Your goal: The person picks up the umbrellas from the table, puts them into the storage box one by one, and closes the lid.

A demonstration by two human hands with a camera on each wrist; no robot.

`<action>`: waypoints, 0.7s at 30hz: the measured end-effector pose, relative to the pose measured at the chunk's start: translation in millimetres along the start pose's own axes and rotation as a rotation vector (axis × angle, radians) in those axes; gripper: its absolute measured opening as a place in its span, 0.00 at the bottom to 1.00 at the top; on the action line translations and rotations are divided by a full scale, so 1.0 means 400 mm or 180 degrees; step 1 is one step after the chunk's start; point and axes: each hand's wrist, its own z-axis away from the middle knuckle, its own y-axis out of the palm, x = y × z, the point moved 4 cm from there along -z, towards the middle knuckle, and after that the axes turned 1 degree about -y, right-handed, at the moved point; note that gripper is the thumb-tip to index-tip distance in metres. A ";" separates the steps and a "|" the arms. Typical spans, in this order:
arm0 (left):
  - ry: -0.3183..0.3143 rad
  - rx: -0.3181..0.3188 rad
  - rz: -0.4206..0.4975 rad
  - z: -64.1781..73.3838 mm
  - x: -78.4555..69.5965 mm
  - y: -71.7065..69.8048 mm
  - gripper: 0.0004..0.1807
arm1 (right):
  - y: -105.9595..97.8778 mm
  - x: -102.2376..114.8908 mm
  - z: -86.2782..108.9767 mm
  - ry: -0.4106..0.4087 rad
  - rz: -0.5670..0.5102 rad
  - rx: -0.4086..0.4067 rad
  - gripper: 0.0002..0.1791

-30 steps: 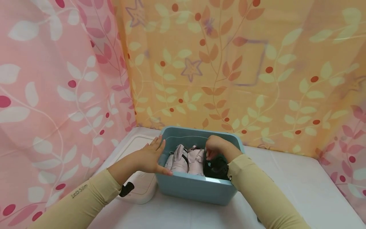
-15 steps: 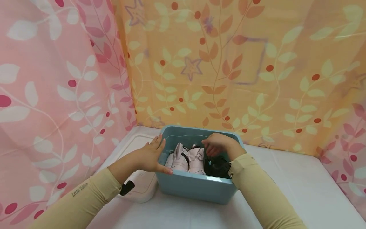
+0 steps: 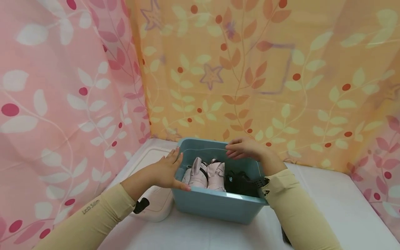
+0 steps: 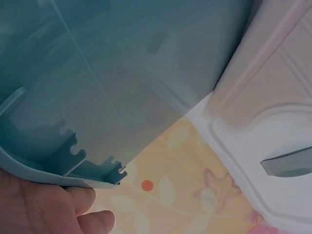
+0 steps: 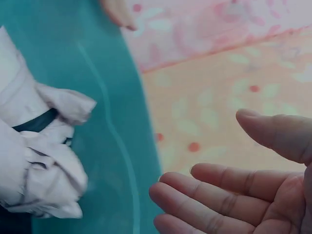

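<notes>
A blue plastic bin (image 3: 215,206) stands on the white surface. My left hand (image 3: 167,170) rests on its left rim, fingers spread and thumb along the front edge. In the left wrist view, fingertips (image 4: 95,222) show just beyond the rim. Two pale pink rolled fabric bundles (image 3: 198,175), one crossed by a black strap, lie side by side in the bin's left and middle. A black bundle (image 3: 242,184) fills part of the right side. Over the bin's back right rim hovers my right hand (image 3: 245,147), fingers extended and holding nothing; the right wrist view shows its bare palm (image 5: 280,214).
Left of the bin lies a white lid (image 3: 156,205), partly under my left forearm. Beside my right sleeve a dark object (image 3: 285,238) shows in part. Patterned curtains, orange (image 3: 265,114) behind and pink (image 3: 72,139) at the left, enclose the white surface.
My right hand has risen out of the bin, away from the black bundle, and moved up and right as its fingers straightened. The left hand keeps its place on the rim.
</notes>
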 end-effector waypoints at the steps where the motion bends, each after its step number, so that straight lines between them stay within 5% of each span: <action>1: -0.0008 -0.0001 -0.0010 0.000 -0.001 0.000 0.70 | -0.009 0.005 0.013 -0.0043 0.0025 -0.0009 0.23; 11: -0.0012 -0.0037 -0.0061 0.001 0.001 -0.001 0.71 | -0.126 -0.022 0.168 -0.0165 0.0116 -0.0356 0.25; 21: -0.0048 -0.0006 -0.0072 0.005 -0.003 -0.001 0.71 | -0.232 -0.199 0.330 0.0290 0.0286 -0.0694 0.29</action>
